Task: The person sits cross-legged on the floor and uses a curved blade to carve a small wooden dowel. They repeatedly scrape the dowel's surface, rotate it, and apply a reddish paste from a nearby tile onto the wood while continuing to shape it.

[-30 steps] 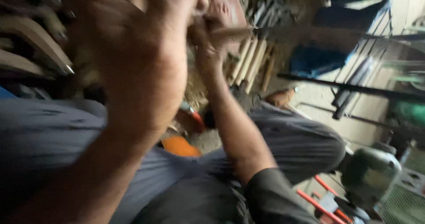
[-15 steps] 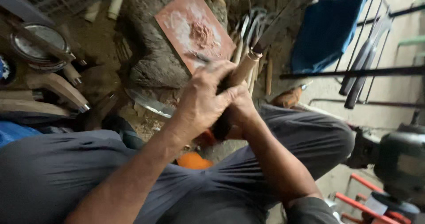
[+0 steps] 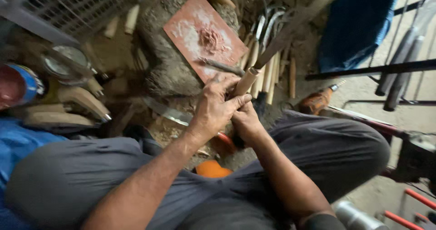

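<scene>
Head view is showing both hands gripping one tool between the knees: the left hand is wrapping closed around the pale wooden handle, the right hand is clenching just below. The long dark blade is angling far right, beside a red board lying on a stone.

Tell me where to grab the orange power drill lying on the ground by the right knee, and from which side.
Grip the power drill around its orange body, coming down from above. It lies on its side with the bit pointing up and right, away from the knee, so the body is the bare, thickest part; both hands are busy on the wooden handle.
</scene>
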Action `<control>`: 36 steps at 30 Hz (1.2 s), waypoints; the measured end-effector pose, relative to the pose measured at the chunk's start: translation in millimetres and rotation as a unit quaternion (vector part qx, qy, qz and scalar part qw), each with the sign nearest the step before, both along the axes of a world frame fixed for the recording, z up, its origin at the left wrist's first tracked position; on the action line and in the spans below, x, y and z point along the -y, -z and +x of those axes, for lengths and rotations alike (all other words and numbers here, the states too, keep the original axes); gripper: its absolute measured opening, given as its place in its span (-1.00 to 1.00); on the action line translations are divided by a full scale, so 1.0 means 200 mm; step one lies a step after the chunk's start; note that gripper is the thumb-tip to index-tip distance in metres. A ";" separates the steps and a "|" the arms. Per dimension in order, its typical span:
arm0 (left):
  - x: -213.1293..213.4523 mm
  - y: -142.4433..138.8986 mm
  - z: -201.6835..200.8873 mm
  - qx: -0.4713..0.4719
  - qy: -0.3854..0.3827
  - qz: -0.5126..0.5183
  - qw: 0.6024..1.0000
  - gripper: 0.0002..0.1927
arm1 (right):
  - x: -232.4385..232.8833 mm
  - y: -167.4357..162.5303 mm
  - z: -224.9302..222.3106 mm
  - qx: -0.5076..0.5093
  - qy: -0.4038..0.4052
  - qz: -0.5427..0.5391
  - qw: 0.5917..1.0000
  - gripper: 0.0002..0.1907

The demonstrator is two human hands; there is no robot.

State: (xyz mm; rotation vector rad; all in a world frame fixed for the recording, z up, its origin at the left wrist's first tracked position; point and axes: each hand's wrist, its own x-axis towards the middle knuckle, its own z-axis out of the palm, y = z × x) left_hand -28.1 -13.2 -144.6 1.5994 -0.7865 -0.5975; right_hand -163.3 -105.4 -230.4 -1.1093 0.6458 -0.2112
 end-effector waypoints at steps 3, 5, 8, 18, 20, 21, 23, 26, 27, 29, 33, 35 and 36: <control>0.01 0.05 0.03 -0.102 0.028 0.053 0.993 -0.60 | -0.03 0.06 0.01 0.029 0.016 0.034 0.999 -0.47; 0.02 0.07 0.04 -0.132 0.020 -0.002 0.991 -0.65 | -0.03 0.06 0.01 0.045 0.013 0.033 0.998 -0.47; 0.03 0.05 0.06 -0.180 0.013 0.040 0.983 -0.73 | 0.06 -0.02 -0.01 -0.040 -0.105 0.012 0.994 -0.35; 0.00 -0.02 0.23 -0.265 -0.042 -0.123 0.955 -0.73 | 0.27 0.07 0.18 -0.163 0.021 -0.616 0.771 -0.64; -0.01 -0.03 0.22 -0.240 -0.037 -0.116 0.963 -0.75 | 0.25 0.08 0.21 -0.163 0.013 -0.690 0.706 -0.65; -0.02 -0.03 0.21 -0.229 -0.033 -0.112 0.966 -0.75 | 0.24 0.08 0.21 -0.169 0.014 -0.690 0.704 -0.65; -0.02 -0.04 0.18 -0.258 -0.033 -0.111 0.959 -0.72 | 0.26 0.08 0.21 -0.180 0.017 -0.693 0.698 -0.65; 0.00 -0.02 0.17 -0.275 -0.037 -0.109 0.955 -0.66 | 0.29 0.09 0.21 -0.228 -0.026 -0.660 0.715 -0.68; 0.00 -0.01 0.16 -0.276 -0.039 -0.108 0.954 -0.64 | 0.30 0.10 0.21 -0.223 -0.028 -0.634 0.740 -0.69; 0.03 0.01 0.16 -0.257 -0.043 -0.113 0.959 -0.64 | 0.29 0.10 0.22 -0.208 -0.029 -0.583 0.785 -0.69; 0.06 0.03 0.13 -0.222 -0.033 -0.110 0.968 -0.63 | 0.31 -0.06 0.19 -0.182 -0.012 -0.483 0.857 -0.61; 0.07 0.03 0.11 -0.231 -0.016 -0.141 0.963 -0.64 | 0.37 -0.25 0.16 -0.221 0.008 -0.381 0.898 -0.63; 0.08 0.02 0.10 -0.236 -0.006 -0.155 0.959 -0.64 | 0.42 -0.37 0.13 -0.232 0.006 -0.427 0.874 -0.58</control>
